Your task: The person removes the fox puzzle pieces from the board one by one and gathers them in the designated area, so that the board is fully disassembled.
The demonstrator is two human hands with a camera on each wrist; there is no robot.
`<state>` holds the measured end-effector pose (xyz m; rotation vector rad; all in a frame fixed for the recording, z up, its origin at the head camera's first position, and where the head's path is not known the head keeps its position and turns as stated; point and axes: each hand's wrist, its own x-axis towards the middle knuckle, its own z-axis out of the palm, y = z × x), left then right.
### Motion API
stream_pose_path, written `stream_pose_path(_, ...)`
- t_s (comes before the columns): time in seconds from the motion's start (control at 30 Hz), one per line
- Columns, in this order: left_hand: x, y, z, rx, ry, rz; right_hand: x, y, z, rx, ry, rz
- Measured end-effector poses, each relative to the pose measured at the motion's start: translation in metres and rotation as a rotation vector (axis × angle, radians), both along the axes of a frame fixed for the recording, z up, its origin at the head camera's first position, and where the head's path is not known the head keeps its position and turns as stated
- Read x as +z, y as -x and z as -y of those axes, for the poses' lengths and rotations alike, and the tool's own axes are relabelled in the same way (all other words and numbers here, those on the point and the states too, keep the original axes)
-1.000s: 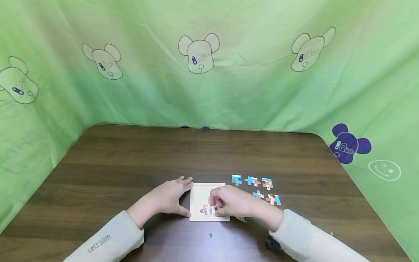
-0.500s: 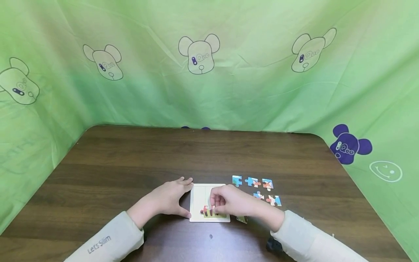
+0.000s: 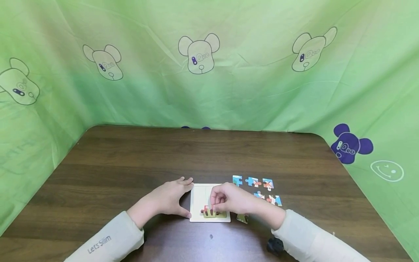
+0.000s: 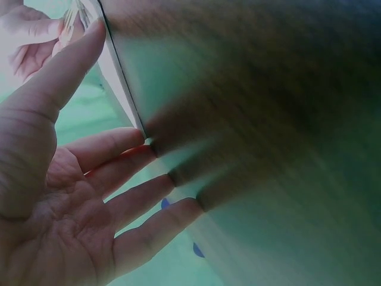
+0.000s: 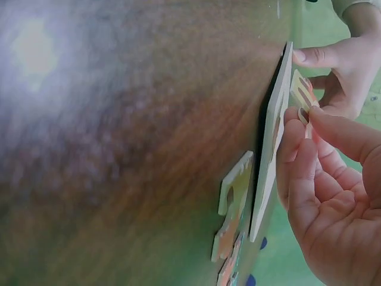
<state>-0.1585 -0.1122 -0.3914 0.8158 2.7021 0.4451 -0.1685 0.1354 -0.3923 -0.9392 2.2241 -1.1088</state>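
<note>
My right hand (image 3: 230, 198) pinches a yellow jigsaw puzzle piece (image 3: 208, 212) with brown stripes between thumb and fingertips. In the right wrist view, that piece (image 5: 302, 90) is tilted, close over the white puzzle tray (image 5: 271, 155). My left hand (image 3: 171, 196) lies at the left side of the tray (image 3: 199, 196), fingers spread and straight. Its thumb touches the near left corner and the fingertips are at the far left corner. A yellowish puzzle piece (image 3: 223, 214) lies in the tray's near right corner, partly hidden by my right hand.
Several blue and orange puzzle pieces (image 3: 252, 181) lie on the wooden table (image 3: 147, 156), right of the tray. One yellow-green piece (image 3: 242, 218) sits under my right wrist. A dark object (image 3: 275, 246) shows by the right cuff. A green cloth (image 3: 203, 94) hangs behind the table.
The pinched piece has turned from a glaring, tilted angle so that its yellow and brown stripes show. My right hand has barely shifted, and the left hand stays put.
</note>
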Motion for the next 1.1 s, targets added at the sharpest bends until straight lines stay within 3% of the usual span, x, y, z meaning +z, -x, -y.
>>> stream_pose_path(0.57, -0.001, -0.001, 0.000, -0.001, 0.008, 0.006, 0.001, -0.003, -0.023, -0.068, -0.016, 0.038)
stream_pose_path(0.93, -0.001, -0.001, 0.000, -0.009, -0.005, 0.007, 0.002, -0.002, -0.045, -0.102, 0.019, 0.111)
stream_pose_path(1.1, -0.002, 0.000, 0.000, -0.012, 0.000, 0.000, 0.003, -0.004, -0.057, -0.123, 0.030, 0.102)
